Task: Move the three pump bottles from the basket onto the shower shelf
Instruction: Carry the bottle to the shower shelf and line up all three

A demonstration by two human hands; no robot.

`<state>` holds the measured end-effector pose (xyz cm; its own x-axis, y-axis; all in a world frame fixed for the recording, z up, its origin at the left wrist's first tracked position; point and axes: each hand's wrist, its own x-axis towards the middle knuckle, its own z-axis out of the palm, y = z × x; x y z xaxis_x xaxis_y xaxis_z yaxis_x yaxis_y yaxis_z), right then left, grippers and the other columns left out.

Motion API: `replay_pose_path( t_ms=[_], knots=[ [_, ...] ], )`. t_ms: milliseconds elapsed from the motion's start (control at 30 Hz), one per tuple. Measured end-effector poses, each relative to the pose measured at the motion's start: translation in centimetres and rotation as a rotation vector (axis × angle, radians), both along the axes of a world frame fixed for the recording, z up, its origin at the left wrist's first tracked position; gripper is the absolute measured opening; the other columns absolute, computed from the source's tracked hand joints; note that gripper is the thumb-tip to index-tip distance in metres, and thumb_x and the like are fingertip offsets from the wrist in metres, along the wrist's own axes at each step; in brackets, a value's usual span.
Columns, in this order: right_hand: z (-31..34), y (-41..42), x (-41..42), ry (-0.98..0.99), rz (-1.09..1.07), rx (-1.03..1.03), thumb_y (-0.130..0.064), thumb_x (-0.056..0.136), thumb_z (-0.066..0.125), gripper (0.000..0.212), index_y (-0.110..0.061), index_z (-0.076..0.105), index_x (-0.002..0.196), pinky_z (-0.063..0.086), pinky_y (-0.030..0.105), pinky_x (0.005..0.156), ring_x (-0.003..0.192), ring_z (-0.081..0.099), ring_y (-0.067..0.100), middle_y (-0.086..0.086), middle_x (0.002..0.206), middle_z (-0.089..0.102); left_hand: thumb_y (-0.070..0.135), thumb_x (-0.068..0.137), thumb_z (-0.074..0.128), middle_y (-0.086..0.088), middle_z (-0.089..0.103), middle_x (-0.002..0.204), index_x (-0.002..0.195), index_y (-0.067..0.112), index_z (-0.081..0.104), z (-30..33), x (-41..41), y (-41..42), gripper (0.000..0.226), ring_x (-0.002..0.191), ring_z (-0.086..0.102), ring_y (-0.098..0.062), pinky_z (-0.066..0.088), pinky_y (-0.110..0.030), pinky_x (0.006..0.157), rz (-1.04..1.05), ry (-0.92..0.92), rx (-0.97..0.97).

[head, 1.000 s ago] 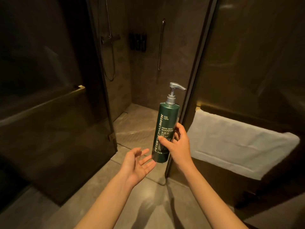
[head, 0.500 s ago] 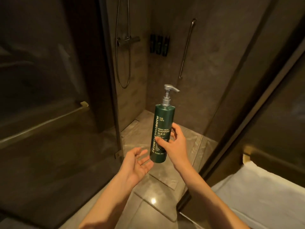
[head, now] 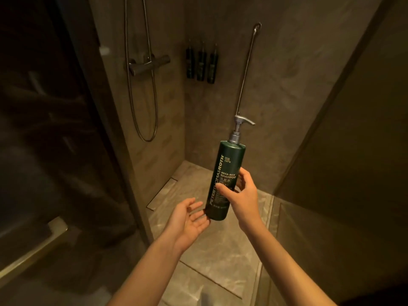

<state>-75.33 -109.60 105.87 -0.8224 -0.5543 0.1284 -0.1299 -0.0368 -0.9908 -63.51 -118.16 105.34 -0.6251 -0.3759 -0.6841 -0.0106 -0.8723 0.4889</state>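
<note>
— Where is the bottle you are carrying?

— Your right hand [head: 241, 198] has the green pump bottle [head: 225, 180] upright in front of the shower stall; thumb across the label, fingers [head: 245, 175] wrapped behind its lower half; the silver pump head points right.

— And your other hand?

— Your left hand [head: 187, 219] lies palm up just below and left of the bottle, fingers spread loose, holding nothing; its fingertips sit right at the bottle's base, though touching or not, I cannot tell.

— What lies beyond the bottle?

— Above and left of it, three dark bottles [head: 201, 62] hang in a row on the stall's back wall; the grab bar [head: 247, 69] rises directly above it; the shower hose [head: 143, 85] loops farther left.
</note>
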Motion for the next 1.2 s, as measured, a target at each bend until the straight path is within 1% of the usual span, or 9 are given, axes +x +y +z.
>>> replay_pose_path(
  t_ms=[167, 300, 433, 533, 667, 800, 867, 1033, 1200],
  knots=[
    [1.3, -7.3, -8.7, 0.035, 0.004, -0.051, -0.009, 0.068, 0.080, 0.061, -0.020, 0.051, 0.121, 0.048, 0.017, 0.076, 0.103, 0.061, 0.011, 0.001, 0.114, 0.064, 0.026, 0.094, 0.043, -0.026, 0.044, 0.140, 0.128, 0.004, 0.050, 1.2, -8.6, -6.8, 0.041, 0.131, 0.042, -0.037, 0.033, -0.042, 0.109, 0.033, 0.024, -0.068],
    [3.9, -12.3, -14.7, 0.083, 0.032, -0.073, -0.009, 0.068, 0.080, 0.061, -0.021, 0.051, 0.120, 0.048, 0.008, 0.071, 0.095, 0.062, -0.002, -0.005, 0.111, 0.064, 0.026, 0.094, 0.044, -0.026, 0.044, 0.140, 0.128, 0.004, 0.051, 3.2, -14.5, -11.9, 0.041, 0.131, 0.041, -0.038, 0.034, -0.043, 0.108, 0.055, 0.050, -0.079],
    [6.4, -16.4, -19.7, 0.129, 0.083, -0.083, -0.013, 0.068, 0.080, 0.061, -0.020, 0.051, 0.122, 0.048, 0.008, 0.074, 0.099, 0.061, 0.002, -0.007, 0.111, 0.063, 0.025, 0.095, 0.043, -0.024, 0.043, 0.142, 0.128, 0.003, 0.050, 5.0, -18.7, -15.4, 0.040, 0.134, 0.039, -0.037, 0.031, -0.044, 0.112, 0.100, 0.099, -0.065],
    [7.3, -19.1, -22.9, 0.157, 0.120, -0.081, -0.017, 0.069, 0.080, 0.061, -0.024, 0.050, 0.122, 0.049, 0.008, 0.074, 0.102, 0.059, 0.000, -0.008, 0.114, 0.062, 0.025, 0.095, 0.044, -0.023, 0.045, 0.141, 0.128, 0.003, 0.050, 5.8, -21.7, -17.9, 0.040, 0.131, 0.042, -0.037, 0.035, -0.044, 0.107, 0.136, 0.130, -0.076],
    [8.2, -23.2, -26.9, 0.194, 0.149, -0.093, -0.021, 0.069, 0.080, 0.062, -0.026, 0.050, 0.122, 0.048, 0.013, 0.077, 0.104, 0.058, -0.001, -0.010, 0.116, 0.061, 0.023, 0.095, 0.044, -0.024, 0.045, 0.141, 0.131, 0.003, 0.049, 7.1, -25.7, -21.5, 0.042, 0.130, 0.044, -0.038, 0.035, -0.045, 0.110, 0.172, 0.132, -0.094],
    [9.5, -28.8, -30.9, 0.244, 0.208, -0.112, -0.022, 0.069, 0.080, 0.062, -0.025, 0.049, 0.123, 0.045, 0.004, 0.074, 0.101, 0.056, -0.009, -0.015, 0.114, 0.060, 0.023, 0.095, 0.045, -0.023, 0.036, 0.148, 0.135, 0.004, 0.046, 8.3, -29.2, -26.2, 0.045, 0.138, 0.033, -0.038, 0.027, -0.045, 0.115, 0.230, 0.149, -0.121],
    [10.4, -32.3, -32.4, 0.279, 0.251, -0.126, -0.024, 0.069, 0.080, 0.062, -0.026, 0.049, 0.123, 0.044, 0.003, 0.074, 0.100, 0.055, -0.010, -0.016, 0.114, 0.060, 0.023, 0.095, 0.044, -0.023, 0.033, 0.150, 0.137, 0.005, 0.045, 8.9, -30.6, -29.2, 0.046, 0.140, 0.030, -0.038, 0.025, -0.045, 0.115, 0.266, 0.184, -0.145],
    [12.6, -41.2, -35.2, 0.285, 0.386, -0.163, -0.023, 0.070, 0.080, 0.060, -0.030, 0.049, 0.121, 0.045, 0.013, 0.079, 0.101, 0.056, -0.009, -0.015, 0.115, 0.060, 0.023, 0.095, 0.044, -0.024, 0.044, 0.141, 0.132, 0.005, 0.049, 10.7, -32.7, -36.0, 0.042, 0.130, 0.043, -0.037, 0.030, -0.046, 0.113, 0.401, 0.229, -0.188],
    [13.0, -48.2, -36.2, 0.236, 0.552, -0.204, -0.020, 0.069, 0.080, 0.062, -0.030, 0.048, 0.121, 0.048, 0.006, 0.075, 0.102, 0.056, -0.009, -0.015, 0.115, 0.059, 0.023, 0.094, 0.045, -0.025, 0.052, 0.132, 0.122, 0.003, 0.056, 11.2, -33.1, -40.7, 0.037, 0.122, 0.049, -0.037, 0.038, -0.043, 0.101, 0.539, 0.193, -0.219]
  ],
)
